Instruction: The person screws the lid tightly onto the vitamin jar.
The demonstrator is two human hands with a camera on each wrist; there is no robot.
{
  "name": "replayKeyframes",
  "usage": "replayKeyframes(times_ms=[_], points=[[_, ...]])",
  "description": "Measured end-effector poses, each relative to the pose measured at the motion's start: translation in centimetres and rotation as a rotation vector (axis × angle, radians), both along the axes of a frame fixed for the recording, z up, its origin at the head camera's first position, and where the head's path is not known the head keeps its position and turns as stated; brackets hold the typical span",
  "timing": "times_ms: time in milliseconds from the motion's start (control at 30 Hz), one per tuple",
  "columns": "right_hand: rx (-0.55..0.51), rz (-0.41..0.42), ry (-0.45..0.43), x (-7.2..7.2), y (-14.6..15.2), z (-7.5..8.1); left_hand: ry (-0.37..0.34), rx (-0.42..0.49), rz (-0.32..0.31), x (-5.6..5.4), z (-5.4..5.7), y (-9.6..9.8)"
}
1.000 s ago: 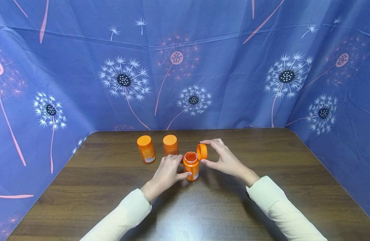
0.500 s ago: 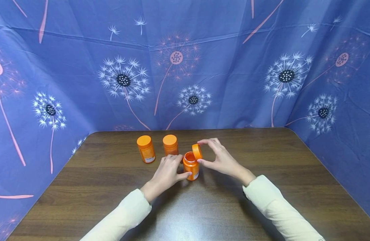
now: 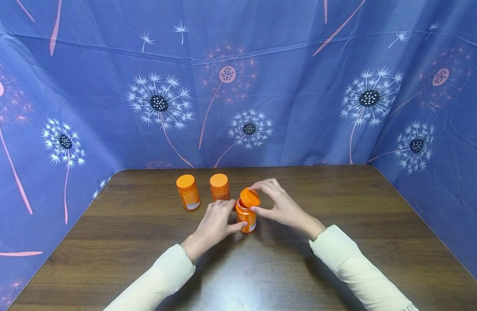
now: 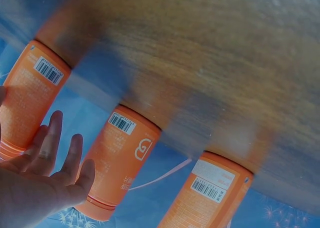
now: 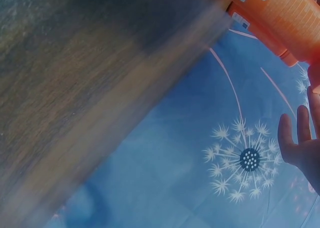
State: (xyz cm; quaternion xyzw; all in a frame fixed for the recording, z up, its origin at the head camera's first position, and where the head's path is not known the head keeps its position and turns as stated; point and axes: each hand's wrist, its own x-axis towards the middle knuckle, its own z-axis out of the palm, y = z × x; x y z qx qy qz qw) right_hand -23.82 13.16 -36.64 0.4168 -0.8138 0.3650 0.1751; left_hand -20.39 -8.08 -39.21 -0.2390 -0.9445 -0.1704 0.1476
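An orange plastic bottle (image 3: 245, 220) stands upright on the table, its mouth partly uncovered. My left hand (image 3: 215, 221) grips it from the left, thumb on the near side. In the left wrist view this bottle (image 4: 31, 95) is at the left edge, beside the left hand (image 4: 45, 170). Between thumb and fingertips my right hand (image 3: 279, 207) pinches the orange screw cap (image 3: 249, 197), which is tilted over the bottle's mouth. The right wrist view shows part of the right hand (image 5: 306, 143) below the bottle (image 5: 282, 20); the cap is mostly out of that frame.
Two capped orange bottles stand behind and to the left: one bottle (image 3: 188, 192) farther left, the other bottle (image 3: 220, 188) just behind the left hand. The brown wooden table (image 3: 339, 194) ends at a blue dandelion-print cloth (image 3: 300, 108) along the back and sides.
My right hand has moved left with the cap, bringing it from beside the bottle to over its mouth. The cap has turned from upright toward top-up. My left hand stays on the bottle.
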Motion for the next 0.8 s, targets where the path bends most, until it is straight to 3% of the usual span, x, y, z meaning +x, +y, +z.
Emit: replayKeyframes(times_ms=[500,800], points=[[0.034,0.027,0.042,-0.02,-0.52,-0.14,0.012,-0.011,0.004,-0.09,-0.15,-0.01],[0.066,0.010,0.014,0.10,-0.59,-0.19,0.004,-0.012,0.009,-0.06,-0.17,0.05]])
